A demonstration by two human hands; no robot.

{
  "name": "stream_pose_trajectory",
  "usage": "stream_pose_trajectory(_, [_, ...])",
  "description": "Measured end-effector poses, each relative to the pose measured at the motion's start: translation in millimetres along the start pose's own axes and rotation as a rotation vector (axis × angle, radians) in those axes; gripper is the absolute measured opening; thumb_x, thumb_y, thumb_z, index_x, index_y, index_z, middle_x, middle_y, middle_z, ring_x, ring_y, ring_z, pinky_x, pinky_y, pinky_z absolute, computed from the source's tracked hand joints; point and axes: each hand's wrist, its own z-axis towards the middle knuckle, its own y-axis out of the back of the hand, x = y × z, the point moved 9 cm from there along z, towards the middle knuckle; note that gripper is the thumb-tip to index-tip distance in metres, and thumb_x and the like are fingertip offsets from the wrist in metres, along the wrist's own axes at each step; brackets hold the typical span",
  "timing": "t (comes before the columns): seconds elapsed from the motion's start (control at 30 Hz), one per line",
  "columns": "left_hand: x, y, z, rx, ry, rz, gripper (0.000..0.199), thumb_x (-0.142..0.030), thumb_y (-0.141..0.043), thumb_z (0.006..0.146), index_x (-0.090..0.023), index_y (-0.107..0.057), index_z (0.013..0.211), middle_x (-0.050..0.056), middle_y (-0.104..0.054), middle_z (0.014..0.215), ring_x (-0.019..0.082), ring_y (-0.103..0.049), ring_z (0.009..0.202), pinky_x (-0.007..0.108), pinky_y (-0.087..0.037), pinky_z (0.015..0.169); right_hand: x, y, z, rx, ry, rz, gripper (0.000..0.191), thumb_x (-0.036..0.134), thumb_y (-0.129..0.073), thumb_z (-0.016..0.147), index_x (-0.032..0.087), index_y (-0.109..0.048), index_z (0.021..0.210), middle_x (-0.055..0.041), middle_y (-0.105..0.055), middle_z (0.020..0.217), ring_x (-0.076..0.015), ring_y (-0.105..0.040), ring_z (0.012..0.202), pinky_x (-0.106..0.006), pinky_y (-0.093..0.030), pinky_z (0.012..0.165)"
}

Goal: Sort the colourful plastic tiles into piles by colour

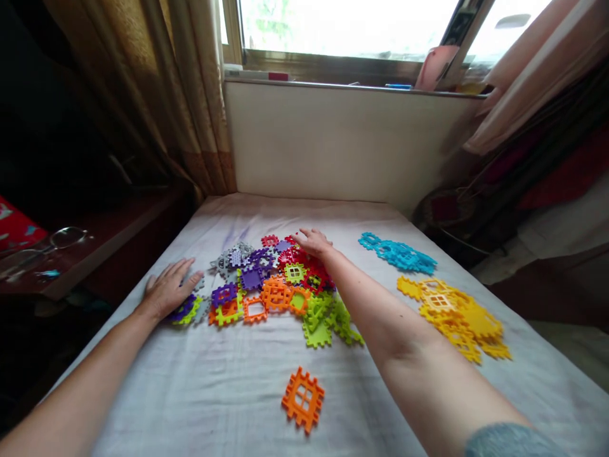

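Note:
A mixed heap of notched plastic pieces lies mid-surface, with purple pieces (252, 277), orange pieces (276, 294), lime green pieces (318, 324) and grey pieces (233, 257). My left hand (169, 289) rests at the heap's left side, fingers spread, over purple and green pieces. At the back right of the heap, my right hand (313, 242) is over the red pieces (316, 270), its fingers apart; what lies under the palm is hidden. One orange window piece (303, 400) lies alone near the front.
Blue pieces (404, 255) and yellow pieces (461, 317) form separate piles on the right of the cloth-covered surface (209, 387). Behind stand a low white wall (333, 139) and a window. A curtain (185, 95) hangs at left, clothes at right.

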Motion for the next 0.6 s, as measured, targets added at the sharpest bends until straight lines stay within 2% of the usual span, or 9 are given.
stream_pose_trajectory(0.1, [-35.2, -8.5, 13.6, 0.046, -0.074, 0.005, 0.077, -0.063, -0.027, 0.09, -0.02, -0.035, 0.153, 0.012, -0.029, 0.162, 0.034, -0.023, 0.15, 0.063, -0.017, 0.118, 29.5, -16.0, -2.5, 0.088, 0.148, -0.052, 0.065, 0.069, -0.041, 0.091, 0.032, -0.055, 0.142, -0.0093, -0.048, 0.152, -0.0372, -0.041, 0.138, -0.058, -0.036, 0.108])
stream_pose_trajectory(0.2, [-72.7, -17.7, 18.4, 0.142, -0.159, 0.003, 0.078, -0.068, -0.03, 0.088, -0.022, -0.039, 0.151, 0.012, -0.03, 0.162, 0.034, -0.023, 0.151, 0.062, -0.017, 0.118, 55.8, -27.5, -21.1, 0.154, 0.321, -0.092, 0.06, 0.065, -0.049, 0.089, 0.033, -0.058, 0.138, -0.0053, -0.051, 0.15, -0.0342, -0.043, 0.138, -0.052, -0.037, 0.109])
stream_pose_trajectory(0.27, [-95.4, -23.4, 12.1, 0.198, -0.235, -0.008, 0.078, -0.07, -0.032, 0.087, -0.021, -0.048, 0.145, 0.012, -0.035, 0.16, 0.033, -0.027, 0.149, 0.057, -0.019, 0.119, 66.1, -30.4, -39.3, 0.18, 0.396, -0.093, 0.056, 0.061, -0.054, 0.088, 0.034, -0.06, 0.136, -0.003, -0.054, 0.148, -0.0309, -0.045, 0.136, -0.047, -0.038, 0.109])
stream_pose_trajectory(0.33, [-112.6, -25.3, -1.5, 0.198, -0.311, -0.042, 0.078, -0.071, -0.035, 0.085, -0.018, -0.056, 0.139, 0.013, -0.041, 0.156, 0.031, -0.033, 0.147, 0.051, -0.022, 0.12, 72.6, -31.2, -61.1, 0.201, 0.466, -0.093, 0.052, 0.058, -0.056, 0.088, 0.034, -0.062, 0.134, -0.003, -0.055, 0.146, -0.0292, -0.047, 0.135, -0.046, -0.039, 0.109])
stream_pose_trajectory(0.43, [-123.4, -21.0, -30.9, 0.1, -0.38, -0.127, 0.08, -0.074, -0.04, 0.082, -0.015, -0.061, 0.132, 0.015, -0.047, 0.152, 0.031, -0.04, 0.143, 0.046, -0.027, 0.119, 76.9, -26.5, -97.3, 0.18, 0.549, -0.087, 0.049, 0.054, -0.057, 0.09, 0.033, -0.062, 0.134, -0.0053, -0.054, 0.147, -0.0292, -0.047, 0.136, -0.05, -0.036, 0.11])
stream_pose_trajectory(0.6, [-118.7, -11.8, -89.7, -0.084, -0.411, -0.265, 0.077, -0.072, -0.041, 0.084, -0.016, -0.058, 0.135, 0.015, -0.036, 0.158, 0.031, -0.038, 0.144, 0.043, -0.036, 0.115, 78.9, -14.4, -166.6, 0.086, 0.599, -0.085, 0.046, 0.051, -0.061, 0.089, 0.033, -0.062, 0.131, -0.0077, -0.06, 0.14, -0.0289, -0.051, 0.131, -0.062, -0.025, 0.112])
